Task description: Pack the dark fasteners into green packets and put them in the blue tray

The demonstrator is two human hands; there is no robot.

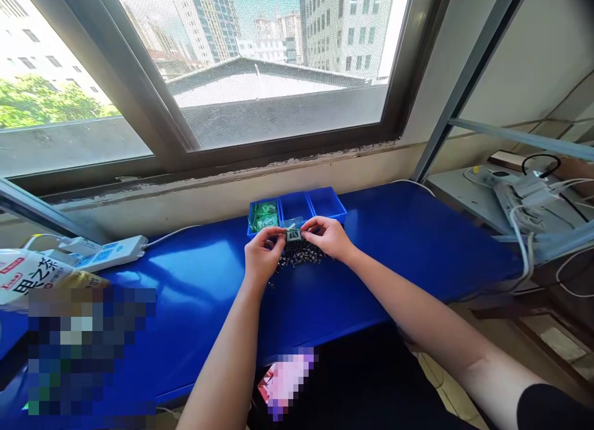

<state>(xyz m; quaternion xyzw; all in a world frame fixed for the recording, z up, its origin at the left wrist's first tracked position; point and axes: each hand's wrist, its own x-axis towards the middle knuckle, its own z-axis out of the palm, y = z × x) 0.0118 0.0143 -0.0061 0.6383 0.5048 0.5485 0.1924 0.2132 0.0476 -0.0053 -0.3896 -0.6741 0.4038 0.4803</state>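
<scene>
Both hands are raised over the blue table at its middle, with a small clear plastic bag [293, 233] between them. My left hand [263, 250] pinches its left edge between thumb and fingers. At the right edge, my right hand [328, 237] closes thumb and fingertips on the same bag. Pale and dark marks show on the bag, too small to make out. Below lies a pile of small black and silver metal parts [301, 255]. Just behind the hands stands a blue tray [342, 215] with three compartments; green-and-clear plastic pieces [264, 216] fill the left one.
A white power strip [121, 252] and a printed food packet [41, 275] lie on the left of the blue table [417, 244]. A window [278, 108] rises behind. Metal posts [464, 90] frame the sides; cables and plugs [529, 192] crowd a surface at right.
</scene>
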